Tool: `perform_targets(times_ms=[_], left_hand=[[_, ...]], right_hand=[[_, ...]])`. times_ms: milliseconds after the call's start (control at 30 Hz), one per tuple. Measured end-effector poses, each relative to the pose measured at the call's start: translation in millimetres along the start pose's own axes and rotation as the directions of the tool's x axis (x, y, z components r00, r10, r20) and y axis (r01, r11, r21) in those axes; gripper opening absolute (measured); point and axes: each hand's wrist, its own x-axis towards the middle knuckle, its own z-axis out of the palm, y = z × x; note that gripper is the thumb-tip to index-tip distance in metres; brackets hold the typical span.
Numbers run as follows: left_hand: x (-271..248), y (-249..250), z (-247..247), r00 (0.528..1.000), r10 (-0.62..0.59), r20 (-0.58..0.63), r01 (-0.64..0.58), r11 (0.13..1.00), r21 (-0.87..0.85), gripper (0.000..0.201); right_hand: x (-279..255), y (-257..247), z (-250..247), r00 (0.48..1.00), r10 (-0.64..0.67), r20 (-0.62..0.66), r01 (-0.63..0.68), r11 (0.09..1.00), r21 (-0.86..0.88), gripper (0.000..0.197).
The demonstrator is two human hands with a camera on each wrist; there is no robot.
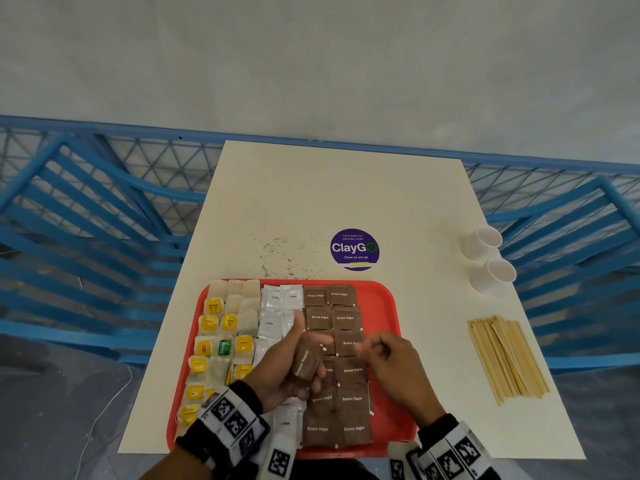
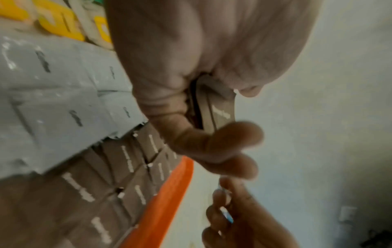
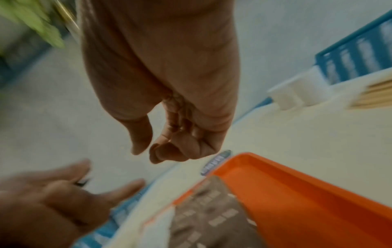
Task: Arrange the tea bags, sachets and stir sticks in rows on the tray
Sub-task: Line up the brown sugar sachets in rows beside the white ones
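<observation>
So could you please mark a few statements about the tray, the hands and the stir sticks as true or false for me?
1. The left hand holds brown sugar sachets. True.
2. The stir sticks lie in rows on the tray. False: they lie in a pile on the table, right of the tray.
3. The right hand grips a paper cup. False: its fingers are curled and hold nothing; both cups stand apart on the table.
4. The tea bags fill the tray's left side. True.
5. The white sachets lie between the tea bags and the brown ones. True.
</observation>
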Motion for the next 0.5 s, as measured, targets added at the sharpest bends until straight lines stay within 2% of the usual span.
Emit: perform_targets(times_ms=[33,100,167,233,333,433,500], left_hand=[[-2,5,1,0.998,-0.022,0.057,0.026,0.998,-0.063,0.083],[-6,15,6,0.989,-0.010,0.151,0.021,0.997,-0.072,0.092],[-11,21,12,0.978,0.005,0.208,0.004,0.999,-0.042,0.095],[-15,25,17,0.977,0.028,0.211,-0.032,0.999,0.016,0.092],[-17,24,17,0.985,0.140,0.098,-0.156,0.971,0.181,0.074],[-21,22,14,0.944,0.328,0.032,-0.324,0.904,0.279,0.034],[-23,23,12,0.915,0.403,0.000,-0.388,0.879,0.277,0.028]], right_hand=[[-5,-19,-1,0.997,-0.057,0.055,0.053,0.996,0.072,0.017],[-14,-54,1,0.976,-0.107,0.191,0.073,0.981,0.178,0.014],[-19,-73,7,0.961,-0.120,0.249,0.074,0.979,0.188,0.010],[-16,-76,11,0.976,-0.130,0.176,0.103,0.983,0.154,0.012],[-11,-70,9,0.994,-0.099,0.045,0.091,0.986,0.139,0.014],[-9,-61,6,0.997,-0.073,-0.025,0.077,0.966,0.246,0.010],[-10,-57,4,0.999,-0.039,-0.032,0.048,0.938,0.343,0.011]])
